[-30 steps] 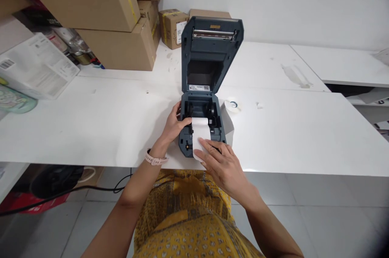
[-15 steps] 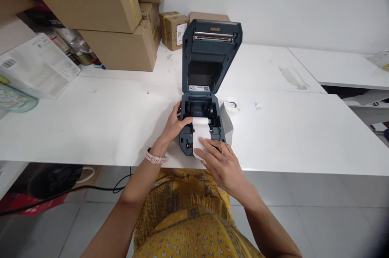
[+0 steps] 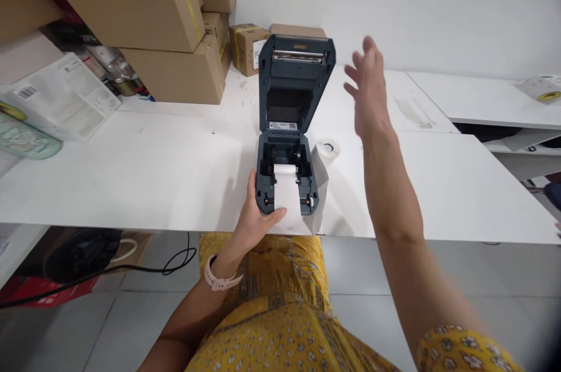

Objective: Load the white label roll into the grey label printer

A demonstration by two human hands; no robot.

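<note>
A dark blue-grey label printer (image 3: 287, 150) stands on the white table with its lid (image 3: 294, 83) raised. White label paper (image 3: 287, 191) runs from a small roll inside over the front edge. My left hand (image 3: 254, 217) grips the printer's front left corner, its fingers along the side and its thumb down on the paper. Up in the air to the right of the lid is my right hand (image 3: 369, 89), fingers spread and holding nothing. Just right of the printer sits a loose roll of labels (image 3: 328, 150), its backing strip (image 3: 322, 185) trailing toward the front edge.
Stacked cardboard boxes (image 3: 175, 71) fill the back left, with a small taped box (image 3: 249, 48) behind the printer. A plastic-wrapped pack (image 3: 72, 94) and a green bottle (image 3: 30, 135) lie at the left. A black cable (image 3: 131, 268) hangs below the table.
My right hand has let go of the label paper and swung up and to the right. My left thumb has shifted from the roll down to the paper's front end.
</note>
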